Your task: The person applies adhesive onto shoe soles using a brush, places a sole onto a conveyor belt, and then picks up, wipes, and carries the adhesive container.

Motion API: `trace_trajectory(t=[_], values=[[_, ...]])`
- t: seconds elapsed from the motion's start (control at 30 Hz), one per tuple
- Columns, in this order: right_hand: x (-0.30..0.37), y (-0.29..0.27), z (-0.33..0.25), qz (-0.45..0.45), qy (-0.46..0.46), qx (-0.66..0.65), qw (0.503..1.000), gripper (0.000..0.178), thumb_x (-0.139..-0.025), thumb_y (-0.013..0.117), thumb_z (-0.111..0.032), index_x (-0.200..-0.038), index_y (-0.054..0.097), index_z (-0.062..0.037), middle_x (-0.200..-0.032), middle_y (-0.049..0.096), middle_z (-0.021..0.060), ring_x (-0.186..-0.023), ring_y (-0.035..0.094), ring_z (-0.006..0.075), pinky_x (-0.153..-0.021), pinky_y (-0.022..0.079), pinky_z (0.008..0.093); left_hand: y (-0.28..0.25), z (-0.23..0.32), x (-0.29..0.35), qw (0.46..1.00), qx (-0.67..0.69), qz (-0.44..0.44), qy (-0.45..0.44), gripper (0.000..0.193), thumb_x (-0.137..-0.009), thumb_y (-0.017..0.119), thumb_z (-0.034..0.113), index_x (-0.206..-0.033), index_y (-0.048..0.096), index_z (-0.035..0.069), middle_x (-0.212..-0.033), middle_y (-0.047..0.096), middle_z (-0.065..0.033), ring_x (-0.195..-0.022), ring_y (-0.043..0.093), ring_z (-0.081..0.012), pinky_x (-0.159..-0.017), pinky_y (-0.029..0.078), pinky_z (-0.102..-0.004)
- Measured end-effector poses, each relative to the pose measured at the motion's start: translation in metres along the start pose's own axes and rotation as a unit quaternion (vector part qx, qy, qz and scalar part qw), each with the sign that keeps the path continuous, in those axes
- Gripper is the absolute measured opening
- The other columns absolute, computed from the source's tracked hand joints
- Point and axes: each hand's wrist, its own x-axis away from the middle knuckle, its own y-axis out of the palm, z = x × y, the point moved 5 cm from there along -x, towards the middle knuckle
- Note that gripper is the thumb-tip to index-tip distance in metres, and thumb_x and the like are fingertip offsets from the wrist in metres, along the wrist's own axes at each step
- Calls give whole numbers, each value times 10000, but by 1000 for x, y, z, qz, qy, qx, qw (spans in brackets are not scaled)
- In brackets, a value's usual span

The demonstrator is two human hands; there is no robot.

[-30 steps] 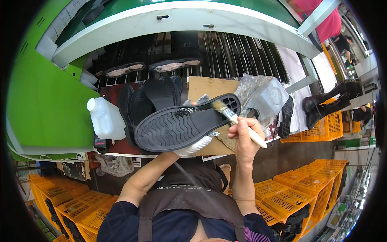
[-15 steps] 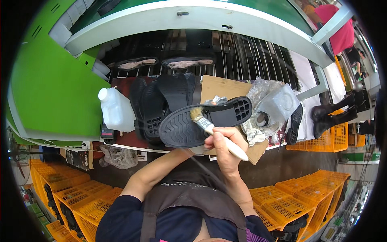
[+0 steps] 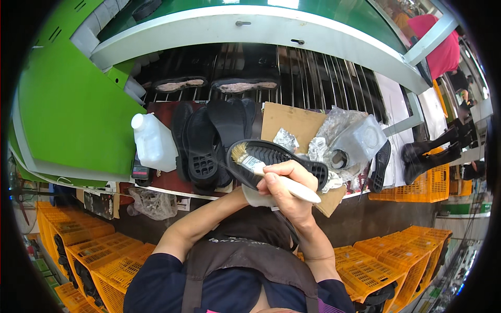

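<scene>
- Left: spare soles (image 3: 202, 148) overlap on the surface (image 3: 166, 180) — partly hiding one another.
- Centre, near: left hand (image 3: 254, 197), mostly hidden under the black sole (image 3: 274, 154) — its grip cannot be told.
- Right hand (image 3: 295, 175) closed round the brush (image 3: 254, 165), bristles at the sole's left end.

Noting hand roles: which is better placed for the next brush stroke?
Likely the right hand: it grips the brush, bristles over the black sole; the left hand is mostly hidden beneath.

Pale lettering (image 3: 237, 241) across dark apron (image 3: 229, 261), six o'clock: too blurred to read. Dark marks on metal band of brush (image 3: 253, 165), near centre: illegible. Reddish label (image 3: 140, 171) on small black box (image 3: 142, 177), nine o'clock: unreadable.
</scene>
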Motion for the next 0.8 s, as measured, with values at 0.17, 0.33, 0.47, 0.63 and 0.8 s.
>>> trace_trajectory(t=[0.17, 0.33, 0.47, 0.63, 0.8], values=[[-14, -21, -7, -6, -24, 17, 1000, 101, -895, 601, -17, -956, 602, 63, -728, 663, 130, -615, 639, 137, -578, 539, 243, 8, 16, -7, 992, -80, -88, 36, 296, -816, 702, 186, -1045, 560, 63, -997, 609, -29, -951, 582, -134, -822, 481, -288], [-26, -47, -2, 15, -31, 13, 999, 112, -905, 596, -34, -951, 597, 67, -726, 655, 132, -613, 638, 143, -573, 544, 247, 9, 35, -2, 947, -215, -233, -42, 448, -861, 671, 233, -1240, 549, 27, -1182, 609, -98, -1098, 568, -188, -921, 460, -349], [-37, -65, 2, 46, -26, 38, 998, 101, -903, 596, -31, -937, 597, 63, -730, 650, 124, -626, 639, 135, -573, 552, 244, -3, 17, 12, 960, -164, -221, -47, 511, -902, 625, 326, -1287, 509, 10, -1212, 594, -106, -1121, 559, -209, -942, 454, -352], [-43, -77, 17, 64, 18, 21, 998, 104, -900, 603, -38, -939, 610, 58, -732, 654, 119, -623, 639, 129, -569, 550, 238, -16, 10, 23, 972, 147, -51, -174, 714, -850, 637, 513, -1306, 480, -14, -1215, 591, -118, -1107, 569, -199, -941, 459, -341], [-42, -74, 18, 25, 19, 40, 999, 110, -898, 607, -41, -943, 613, 60, -742, 661, 118, -629, 644, 127, -577, 554, 232, -15, 18, 25, 934, 307, -60, -171, 801, -838, 583, 600, -1312, 467, -34, -1172, 599, -163, -1023, 609, -247, -909, 480, -375]])
